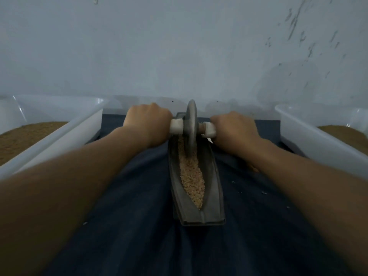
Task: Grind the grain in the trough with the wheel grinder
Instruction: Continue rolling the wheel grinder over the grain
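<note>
At the left edge of the frame stood a white translucent plastic tub [65, 134] holding a brown, sandy-looking heap [25, 136] (whether flour or something else could not be told). Just right of it, in the middle left, the left hand [147, 122] was curled into a fist round the white cylindrical handle [176, 126] on that side of the grinder, knuckles up, its forearm running down to the lower left corner. At the centre, the grey disc-shaped metal wheel grinder [191, 124] stood upright on its edge at the far end of the long, dark grey, boat-shaped trough [211, 188], its rim down in the pale tan grain [192, 180], which filled the groove from the wheel toward the near tip. The trough lay on a dark blue cloth [129, 226] spread across the lower half of the frame. In the middle right, the right hand [235, 128] gripped the other white handle stub [210, 130] in a closed fist. At the right edge sat a second white plastic tub [310, 142] with another brown heap [342, 134]. A pale grey-blue wall [179, 46] filled the upper frame.
</note>
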{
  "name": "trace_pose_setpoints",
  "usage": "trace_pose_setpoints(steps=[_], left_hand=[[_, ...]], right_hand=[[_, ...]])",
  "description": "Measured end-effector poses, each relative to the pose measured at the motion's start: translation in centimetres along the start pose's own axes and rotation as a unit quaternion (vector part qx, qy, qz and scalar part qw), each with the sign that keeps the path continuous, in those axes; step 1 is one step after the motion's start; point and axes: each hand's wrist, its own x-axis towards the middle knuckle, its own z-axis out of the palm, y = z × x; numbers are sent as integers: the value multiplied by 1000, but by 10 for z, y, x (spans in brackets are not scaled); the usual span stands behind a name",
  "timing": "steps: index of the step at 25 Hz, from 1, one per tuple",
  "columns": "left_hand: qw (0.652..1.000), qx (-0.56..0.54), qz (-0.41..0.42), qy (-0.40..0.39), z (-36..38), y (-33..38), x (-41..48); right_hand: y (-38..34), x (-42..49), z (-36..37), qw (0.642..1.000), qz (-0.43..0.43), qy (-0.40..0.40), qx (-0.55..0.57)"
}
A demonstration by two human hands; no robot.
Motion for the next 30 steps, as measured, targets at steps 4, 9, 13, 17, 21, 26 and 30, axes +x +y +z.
trace_pose_setpoints(steps=[4,9,13,17,21,26,30], left_hand=[[982,-30,77,167,14,-17,-73],[996,-36,-42,76,15,1,-28],[998,-50,-37,19,14,-5,-20],[977,-13,88,192,7,-15,-76],[996,16,1,92,-3,5,-36],[1000,-29,8,3,1,-7,-27],[989,-27,87,120,2,-15,-76]], right_hand=[[14,-62,-8,975,-113,183,-54],[-11,-16,-9,994,-10,86,-69],[-11,4,-20,998,-30,8,-49],[8,-72,-13,979,-84,184,-36],[-8,-33,-6,995,3,91,-38],[-1,-7,-13,998,-51,5,-34],[0,-69,-11,980,-71,182,-27]])
